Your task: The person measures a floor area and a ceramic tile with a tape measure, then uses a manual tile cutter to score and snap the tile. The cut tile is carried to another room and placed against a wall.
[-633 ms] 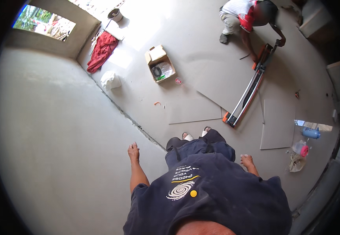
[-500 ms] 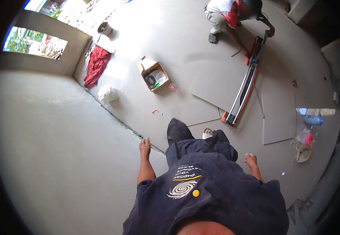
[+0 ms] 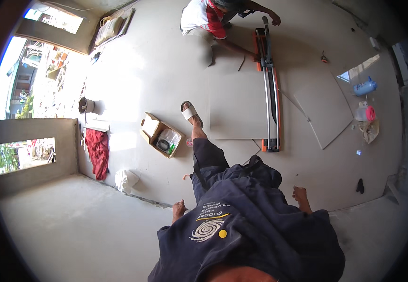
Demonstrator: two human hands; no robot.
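Note:
My left hand (image 3: 178, 209) hangs beside my hip over the floor, its fingers loosely curled with nothing seen in them. On the other side, my right hand (image 3: 300, 193) also hangs with curled fingers and shows no object. Ahead lies a long manual tile cutter (image 3: 270, 103) with twin metal rails and orange ends, set on a large grey tile (image 3: 237, 105). A co-worker (image 3: 215, 21) crouches at its far end, one hand on the cutter and the other arm stretched over it. My left foot in a white-strapped sandal (image 3: 192, 113) is forward.
An open cardboard box (image 3: 162, 136) with packaged items sits left of my foot. Further left are a red cloth (image 3: 97, 152), a bucket (image 3: 86, 105) and a white bag (image 3: 126, 180). At right lie another tile (image 3: 323, 113), a blue bottle (image 3: 365, 87) and a pink-lidded container (image 3: 366, 113).
I have stepped forward and the view has turned left. My left leg is now extended near the box. The co-worker's one hand has left the cutter's far end and reaches out.

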